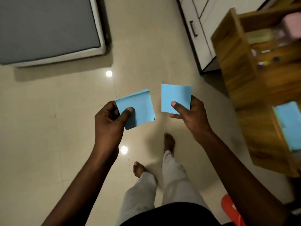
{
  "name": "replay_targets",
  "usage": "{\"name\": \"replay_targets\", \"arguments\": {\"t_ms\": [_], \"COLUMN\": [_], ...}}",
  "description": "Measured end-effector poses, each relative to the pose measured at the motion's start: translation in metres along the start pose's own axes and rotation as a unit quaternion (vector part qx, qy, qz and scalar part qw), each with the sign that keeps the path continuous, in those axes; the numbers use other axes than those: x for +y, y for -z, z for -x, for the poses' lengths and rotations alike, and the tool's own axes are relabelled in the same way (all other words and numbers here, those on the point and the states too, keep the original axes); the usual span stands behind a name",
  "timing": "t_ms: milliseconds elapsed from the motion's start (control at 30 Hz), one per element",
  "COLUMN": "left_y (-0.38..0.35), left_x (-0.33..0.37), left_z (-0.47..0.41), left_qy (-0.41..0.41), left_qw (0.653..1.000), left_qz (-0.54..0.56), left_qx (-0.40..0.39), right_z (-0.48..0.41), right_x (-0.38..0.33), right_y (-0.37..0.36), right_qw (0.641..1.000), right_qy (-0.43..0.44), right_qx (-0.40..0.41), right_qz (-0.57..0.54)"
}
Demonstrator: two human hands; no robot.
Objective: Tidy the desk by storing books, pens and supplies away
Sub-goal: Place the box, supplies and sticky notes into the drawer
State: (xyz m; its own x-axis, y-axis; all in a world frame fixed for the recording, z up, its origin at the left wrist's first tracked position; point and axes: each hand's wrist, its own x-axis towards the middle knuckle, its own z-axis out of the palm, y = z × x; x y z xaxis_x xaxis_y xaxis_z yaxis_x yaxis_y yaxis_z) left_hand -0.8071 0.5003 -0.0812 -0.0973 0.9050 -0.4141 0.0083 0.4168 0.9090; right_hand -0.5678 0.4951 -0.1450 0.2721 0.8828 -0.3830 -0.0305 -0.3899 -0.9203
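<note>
Holding one blue paper square (138, 108) in left hand (109, 121), grip clamped; pinching another blue square (175, 98) in right hand (189, 115), above floor (65, 128).

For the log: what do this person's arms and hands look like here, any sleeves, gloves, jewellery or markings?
Both arms are bare from the bottom edge of the frame to the fingertips, with no sleeves showing. The left hand and right hand wear no gloves, and no rings, watch, bands or markings show. Fingernails look short and unpainted.

Glossy cream floor (57, 144) carries bare feet (169, 141).
</note>
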Motion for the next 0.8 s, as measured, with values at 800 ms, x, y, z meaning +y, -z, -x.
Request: {"name": "replay_targets", "arguments": {"t_ms": [800], "left_y": [-0.291], "left_x": [0.086], "left_z": [0.058], "left_qy": [-0.035], "left_qw": [0.939], "left_qz": [-0.135], "left_qx": [-0.314], "right_z": [0.083], "right_x": [-0.065], "right_y": [0.298], "right_qw": [0.963], "right_qy": [0.026], "right_qx": [0.241], "right_qz": [-0.121]}}
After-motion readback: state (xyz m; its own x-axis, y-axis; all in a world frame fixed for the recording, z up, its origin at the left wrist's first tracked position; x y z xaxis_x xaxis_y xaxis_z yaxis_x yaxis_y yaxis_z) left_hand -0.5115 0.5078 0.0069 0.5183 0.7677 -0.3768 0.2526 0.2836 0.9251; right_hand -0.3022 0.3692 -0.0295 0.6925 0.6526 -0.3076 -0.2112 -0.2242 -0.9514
